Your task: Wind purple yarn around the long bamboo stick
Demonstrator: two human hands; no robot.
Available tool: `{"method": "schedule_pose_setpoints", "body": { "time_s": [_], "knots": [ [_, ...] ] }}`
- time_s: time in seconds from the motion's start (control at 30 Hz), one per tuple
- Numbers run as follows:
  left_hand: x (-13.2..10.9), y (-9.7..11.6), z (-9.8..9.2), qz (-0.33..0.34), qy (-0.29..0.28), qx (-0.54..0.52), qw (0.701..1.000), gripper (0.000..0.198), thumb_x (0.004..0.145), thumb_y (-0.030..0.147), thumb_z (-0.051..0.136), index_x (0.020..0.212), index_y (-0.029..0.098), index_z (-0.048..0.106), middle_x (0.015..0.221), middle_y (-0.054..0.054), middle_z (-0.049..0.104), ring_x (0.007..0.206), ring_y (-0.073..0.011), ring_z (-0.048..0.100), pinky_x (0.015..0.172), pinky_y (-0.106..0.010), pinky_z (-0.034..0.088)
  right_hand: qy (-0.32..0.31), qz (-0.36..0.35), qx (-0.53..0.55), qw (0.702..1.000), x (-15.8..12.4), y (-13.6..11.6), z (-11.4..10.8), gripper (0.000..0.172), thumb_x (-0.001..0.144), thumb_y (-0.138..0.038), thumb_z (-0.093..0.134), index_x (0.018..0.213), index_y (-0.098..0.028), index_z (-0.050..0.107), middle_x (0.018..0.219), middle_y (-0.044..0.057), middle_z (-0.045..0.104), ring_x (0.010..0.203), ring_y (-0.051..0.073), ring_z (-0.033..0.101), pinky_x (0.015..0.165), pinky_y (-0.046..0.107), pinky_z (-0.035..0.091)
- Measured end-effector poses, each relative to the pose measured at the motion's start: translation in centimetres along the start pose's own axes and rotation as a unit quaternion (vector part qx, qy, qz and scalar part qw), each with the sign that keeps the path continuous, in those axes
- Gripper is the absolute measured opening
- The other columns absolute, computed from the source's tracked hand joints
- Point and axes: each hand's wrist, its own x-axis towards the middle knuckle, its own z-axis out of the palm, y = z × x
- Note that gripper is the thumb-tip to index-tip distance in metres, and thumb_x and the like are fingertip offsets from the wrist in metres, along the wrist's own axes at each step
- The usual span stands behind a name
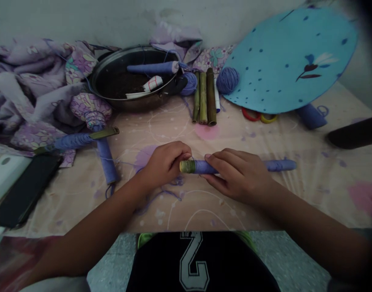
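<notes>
A green stem stick (188, 166), wrapped in blue-purple yarn (279, 165) over most of its length, lies level above the table with its bare end to the left. My right hand (239, 172) is closed around its middle, the thumb and fingers pressing on the wrapping. Beside the bare end, my left hand (167, 162) is closed in a pinch on a strand of yarn, most of which its fingers hide. Loose yarn (174, 182) trails over the cloth below and to the left of that hand.
Behind stand a dark pan (128, 95) with a wrapped stick (154, 68), bare stems (203, 97), a yarn ball (228, 80) and a blue oval board (283, 61). At left are a cloth-topped wrapped stick (107, 162), a yarn-wound stem (73, 140) and a phone (24, 194).
</notes>
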Motion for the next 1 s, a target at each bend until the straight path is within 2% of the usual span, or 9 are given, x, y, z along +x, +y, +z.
{"method": "schedule_pose_setpoints", "body": {
  "time_s": [0.17,0.43,0.63,0.77,0.83,0.93,1.0],
  "knots": [
    [0.0,0.0,0.4,0.0,-0.02,-0.044,0.999,0.012,0.086,0.017,0.044,0.076,0.015,0.052,0.069,0.0,0.06,0.061,-0.0066,0.052,0.055,-0.017,0.039,0.006,-0.007,-0.012,1.0,-0.1,0.0,0.0,0.025,0.084,-0.028,0.056,0.098,-0.008,0.057,0.084,0.01,0.065,0.075,0.018,0.058,0.061,0.03,0.048],
    [-0.1,0.3,0.2,-0.012,-0.048,-0.057,0.997,0.01,0.079,0.019,0.043,0.078,0.016,0.052,0.07,-0.001,0.06,0.064,-0.0097,0.054,0.057,-0.02,0.042,-0.001,-0.003,-0.019,1.0,0.0,0.0,0.1,0.025,0.085,-0.027,0.055,0.099,-0.007,0.058,0.084,0.01,0.065,0.074,0.018,0.057,0.06,0.03,0.047],
    [-0.3,0.3,0.3,-0.039,-0.041,-0.055,0.997,0.014,0.076,0.014,0.04,0.081,0.016,0.053,0.071,-0.001,0.061,0.062,-0.0098,0.053,0.057,-0.021,0.042,0.002,0.028,-0.024,0.999,-0.1,0.0,0.2,0.027,0.084,-0.028,0.056,0.102,-0.008,0.057,0.088,0.011,0.066,0.075,0.019,0.059,0.062,0.031,0.048],
    [-0.4,0.3,0.9,-0.06,-0.027,-0.064,0.996,0.013,0.084,0.018,0.042,0.075,0.016,0.052,0.064,0.001,0.057,0.057,-0.0082,0.051,0.053,-0.019,0.04,0.031,0.081,-0.032,0.996,-0.1,0.1,0.3,0.025,0.085,-0.03,0.054,0.101,-0.01,0.056,0.087,0.01,0.067,0.076,0.018,0.061,0.064,0.029,0.049],
    [-0.5,0.5,1.2,-0.056,-0.041,-0.053,0.996,0.018,0.087,0.022,0.043,0.074,0.015,0.054,0.063,0.001,0.058,0.057,-0.0082,0.051,0.054,-0.019,0.041,0.048,0.121,-0.047,0.99,0.0,0.2,0.4,0.025,0.086,-0.032,0.054,0.098,-0.011,0.057,0.083,0.009,0.067,0.073,0.018,0.061,0.062,0.029,0.048],
    [-0.6,0.8,1.4,-0.029,-0.074,-0.008,0.997,0.019,0.089,0.022,0.042,0.079,0.014,0.057,0.065,-0.001,0.06,0.057,-0.0089,0.053,0.055,-0.02,0.042,0.027,0.172,-0.064,0.983,0.0,0.3,0.3,0.026,0.087,-0.036,0.051,0.097,-0.013,0.058,0.083,0.009,0.066,0.072,0.019,0.061,0.059,0.029,0.044],
    [-0.7,0.9,1.3,-0.007,-0.072,0.033,0.997,0.02,0.089,0.022,0.041,0.08,0.013,0.057,0.064,-0.001,0.059,0.055,-0.0093,0.052,0.054,-0.021,0.041,-0.011,0.194,-0.064,0.979,0.1,0.3,0.3,0.027,0.087,-0.037,0.049,0.095,-0.014,0.059,0.083,0.009,0.066,0.072,0.019,0.06,0.057,0.028,0.041]
  ]
}}
